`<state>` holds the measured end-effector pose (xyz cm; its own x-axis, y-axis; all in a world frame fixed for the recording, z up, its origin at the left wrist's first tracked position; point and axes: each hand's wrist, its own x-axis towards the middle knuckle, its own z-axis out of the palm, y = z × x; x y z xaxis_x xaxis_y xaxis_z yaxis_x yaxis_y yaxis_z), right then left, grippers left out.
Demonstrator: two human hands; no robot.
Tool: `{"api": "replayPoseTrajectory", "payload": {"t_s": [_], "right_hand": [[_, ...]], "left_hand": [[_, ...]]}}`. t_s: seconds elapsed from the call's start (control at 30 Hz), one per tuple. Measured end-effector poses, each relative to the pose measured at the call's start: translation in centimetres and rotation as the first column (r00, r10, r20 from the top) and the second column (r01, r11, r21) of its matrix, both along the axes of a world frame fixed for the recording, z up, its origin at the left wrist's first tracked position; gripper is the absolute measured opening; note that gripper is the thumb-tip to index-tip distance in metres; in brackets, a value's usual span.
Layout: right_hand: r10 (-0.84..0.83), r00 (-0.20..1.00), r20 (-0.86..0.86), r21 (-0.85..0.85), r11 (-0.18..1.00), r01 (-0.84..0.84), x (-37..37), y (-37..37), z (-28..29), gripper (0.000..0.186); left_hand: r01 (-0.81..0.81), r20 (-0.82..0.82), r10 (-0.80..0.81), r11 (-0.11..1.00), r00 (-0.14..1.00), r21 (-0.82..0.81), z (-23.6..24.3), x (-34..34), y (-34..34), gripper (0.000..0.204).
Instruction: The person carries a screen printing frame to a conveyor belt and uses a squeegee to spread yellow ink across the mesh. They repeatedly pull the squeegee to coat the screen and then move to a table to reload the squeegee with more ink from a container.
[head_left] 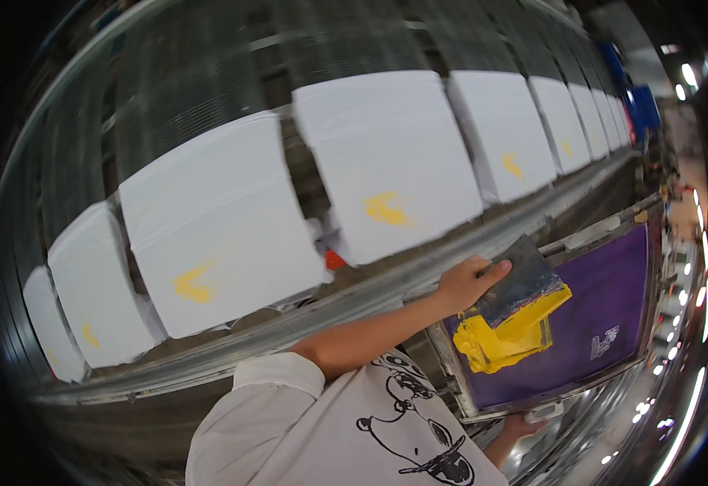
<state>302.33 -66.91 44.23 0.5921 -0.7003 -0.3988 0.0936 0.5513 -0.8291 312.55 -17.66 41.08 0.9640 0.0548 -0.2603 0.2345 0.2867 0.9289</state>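
My left hand (471, 283) is closed around a dark, flat squeegee (519, 278) whose lower edge is smeared with yellow. The squeegee meets a thick patch of yellow ink (487, 347) on a purple printing screen (605, 300). The screen's frame (658, 267) is tilted, and its mesh bears a small pale design. At the frame's near edge, my right hand (522, 424) grips a light-coloured handle (545, 411); its fingers are partly hidden. White fabric pieces (390, 154) lie left of the screen, many with a small yellow print (385, 208).
A long dark printing table (200, 57) carries the row of several white pieces, with gaps between them. A metal rail (354, 304) runs along its near edge. Something red (334, 259) shows in one gap. Blue equipment (641, 105) stands at the far right end.
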Motion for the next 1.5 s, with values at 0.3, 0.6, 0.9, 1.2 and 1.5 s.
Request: {"api": "replayPoseTrajectory", "payload": {"t_s": [0.3,0.6,0.9,1.2,1.5], "right_hand": [[0.151,0.933,-0.326,-0.75,0.559,-0.352,-9.5,-2.7,2.3,0.068],[-0.016,0.943,-0.334,-0.11,0.994,-0.023,-8.4,-5.2,-3.0,0.098],[0.024,0.986,-0.163,-0.092,0.995,-0.04,-8.7,-4.7,-8.5,0.091],[-0.02,0.979,0.205,-0.164,0.985,0.054,-18.1,2.1,-13.3,0.095],[-0.577,0.787,0.219,0.007,0.807,0.59,2.2,0.5,-10.5,0.074]], "left_hand": [[0.33,-0.049,-0.333,0.942,0.942,-0.062,-4.0,6.1,-4.1,0.069],[0.293,-0.163,-0.364,0.892,0.917,-0.345,-12.2,7.9,-7.4,0.055],[0.227,-0.219,-0.367,0.846,0.904,-0.483,-11.1,9.6,-8.0,0.056],[0.619,-0.005,-0.687,0.659,0.727,-0.427,-12.5,15.7,-9.7,0.057],[0.621,0.045,-0.65,0.7,0.758,-0.351,-10.0,32.6,-19.0,0.057]]}}
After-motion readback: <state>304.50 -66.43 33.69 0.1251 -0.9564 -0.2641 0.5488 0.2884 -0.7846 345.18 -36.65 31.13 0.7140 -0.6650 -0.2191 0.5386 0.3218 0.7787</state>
